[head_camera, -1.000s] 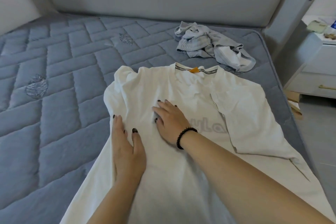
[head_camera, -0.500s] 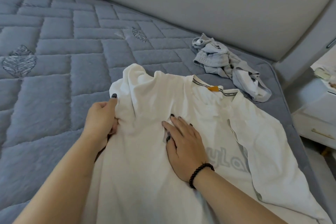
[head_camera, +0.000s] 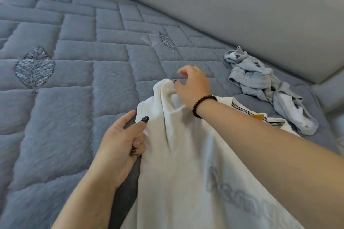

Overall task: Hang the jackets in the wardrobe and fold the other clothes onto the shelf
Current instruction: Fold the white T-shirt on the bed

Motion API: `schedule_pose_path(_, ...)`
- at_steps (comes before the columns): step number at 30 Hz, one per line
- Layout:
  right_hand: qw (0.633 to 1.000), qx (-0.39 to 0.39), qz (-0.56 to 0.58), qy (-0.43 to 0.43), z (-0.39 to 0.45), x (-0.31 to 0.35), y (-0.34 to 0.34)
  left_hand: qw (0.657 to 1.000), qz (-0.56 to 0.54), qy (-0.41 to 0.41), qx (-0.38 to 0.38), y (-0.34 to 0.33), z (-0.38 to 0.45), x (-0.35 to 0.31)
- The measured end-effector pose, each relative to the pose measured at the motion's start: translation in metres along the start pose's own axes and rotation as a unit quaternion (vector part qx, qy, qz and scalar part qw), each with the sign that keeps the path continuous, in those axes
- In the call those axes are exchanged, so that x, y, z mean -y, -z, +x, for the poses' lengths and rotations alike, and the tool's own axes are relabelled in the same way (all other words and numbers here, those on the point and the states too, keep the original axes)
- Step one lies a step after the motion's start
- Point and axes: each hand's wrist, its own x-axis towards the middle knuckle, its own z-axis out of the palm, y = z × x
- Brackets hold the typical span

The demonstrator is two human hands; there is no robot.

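Note:
A white T-shirt [head_camera: 178,163] with grey lettering lies spread on the blue quilted mattress [head_camera: 74,89]. My left hand [head_camera: 122,143] grips the shirt's left edge, thumb on top and fingers curled under the fabric. My right hand [head_camera: 193,85], a dark bead bracelet on its wrist, pinches the far left shoulder corner of the shirt and lifts it slightly. The shirt's collar with an orange tag shows just past my right forearm. The shirt's right side is hidden under that arm.
A crumpled grey garment [head_camera: 264,87] lies on the mattress at the far right, close to the grey padded headboard [head_camera: 242,15]. Bare mattress stretches to the left of the shirt.
My right hand left the shirt's chest and moved up to pinch the shoulder corner. My left hand keeps its grip on the left edge. The view has swung left and closer.

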Motion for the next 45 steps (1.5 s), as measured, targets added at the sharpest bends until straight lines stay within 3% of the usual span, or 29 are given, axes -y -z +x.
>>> schedule_pose_path(2,0.985,0.131,-0.090,-0.062,0.029,0.015,-0.006,1.000,0.013,-0.002,0.025,0.000,-0.003,-0.004)
schedule_pose_path(4,0.944,0.266,-0.169,-0.101,0.045,0.031,-0.007,0.999,0.019,0.029,0.035,0.000,-0.006,-0.010)
schedule_pose_path(6,0.931,0.316,-0.168,-0.071,0.057,0.042,-0.008,0.997,0.019,0.073,0.026,0.000,-0.008,-0.013)
schedule_pose_path(9,0.954,0.298,0.038,0.021,0.064,0.060,-0.013,0.999,-0.006,0.034,-0.007,0.002,-0.009,-0.016)
schedule_pose_path(11,0.944,0.264,0.191,0.054,0.067,0.074,-0.014,0.992,0.007,-0.093,-0.086,0.005,-0.008,-0.018)
schedule_pose_path(13,0.933,0.249,0.251,0.064,0.071,0.083,-0.015,0.956,0.059,-0.219,-0.185,0.010,-0.007,-0.019)
schedule_pose_path(15,0.944,0.241,0.216,0.065,0.073,0.083,-0.017,0.917,0.111,-0.279,-0.263,0.017,-0.006,-0.021)
schedule_pose_path(17,0.960,0.242,0.129,0.053,0.070,0.079,-0.023,0.910,0.147,-0.263,-0.284,0.022,-0.006,-0.024)
schedule_pose_path(20,0.956,0.288,0.061,0.012,0.060,0.072,-0.034,0.926,0.268,-0.186,-0.190,0.022,-0.006,-0.026)
schedule_pose_path(23,0.949,0.314,0.003,0.023,0.051,0.073,-0.044,0.852,0.451,-0.216,-0.152,0.020,-0.009,-0.022)
schedule_pose_path(24,0.949,0.313,-0.011,0.030,0.050,0.076,-0.047,0.827,0.479,-0.242,-0.168,0.019,-0.009,-0.023)
schedule_pose_path(26,0.950,0.305,-0.043,0.051,0.049,0.081,-0.052,0.807,0.473,-0.269,-0.228,0.017,-0.012,-0.025)
schedule_pose_path(29,0.971,0.229,-0.031,0.068,0.055,0.089,-0.052,0.826,0.372,-0.302,-0.298,0.021,-0.014,-0.033)
schedule_pose_path(31,0.981,0.192,-0.002,0.039,0.063,0.090,-0.046,0.895,0.220,-0.293,-0.256,0.026,-0.014,-0.038)
schedule_pose_path(33,0.972,0.229,0.038,-0.036,0.069,0.089,-0.044,0.940,0.138,-0.255,-0.181,0.027,-0.013,-0.042)
schedule_pose_path(35,0.947,0.290,0.081,-0.117,0.068,0.088,-0.046,0.945,0.208,-0.204,-0.152,0.025,-0.012,-0.041)
schedule_pose_path(37,0.928,0.332,0.077,-0.147,0.062,0.090,-0.051,0.912,0.334,-0.161,-0.175,0.023,-0.012,-0.036)
schedule_pose_path(42,0.924,0.364,0.033,-0.114,0.046,0.103,-0.066,0.750,0.553,-0.189,-0.310,0.024,-0.022,-0.035)
schedule_pose_path(45,0.945,0.305,-0.099,-0.060,0.035,0.111,-0.080,0.704,0.612,-0.137,-0.333,0.022,-0.025,-0.039)
